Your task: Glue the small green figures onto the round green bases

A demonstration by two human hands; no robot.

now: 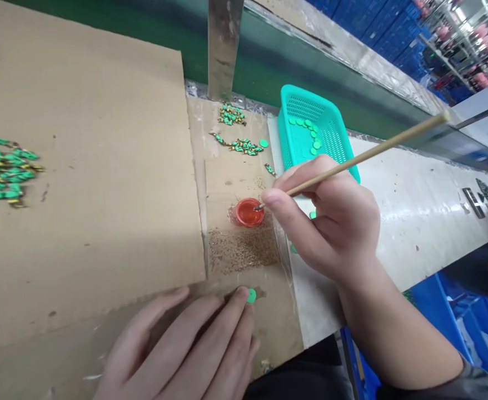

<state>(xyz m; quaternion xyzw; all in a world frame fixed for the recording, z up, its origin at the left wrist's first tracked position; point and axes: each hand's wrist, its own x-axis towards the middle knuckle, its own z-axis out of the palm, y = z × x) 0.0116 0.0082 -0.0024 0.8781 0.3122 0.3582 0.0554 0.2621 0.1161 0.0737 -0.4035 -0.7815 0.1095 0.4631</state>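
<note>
My right hand (327, 216) is closed in a pinch on a thin wooden stick (373, 151), whose dark tip dips at the rim of a small red cup (248, 212) of red liquid. My left hand (185, 350) lies flat on the cardboard with its fingers stretched out, and one fingertip presses down a small green disc (251, 295). A patch of tiny golden beads (242, 250) is spread between the cup and the disc.
A teal plastic basket (335, 133) with several green discs stands behind my right hand. Green and gold pieces lie in heaps at the far left (2, 172) and near a metal post (224, 44). A large cardboard sheet (81, 166) covers the left side.
</note>
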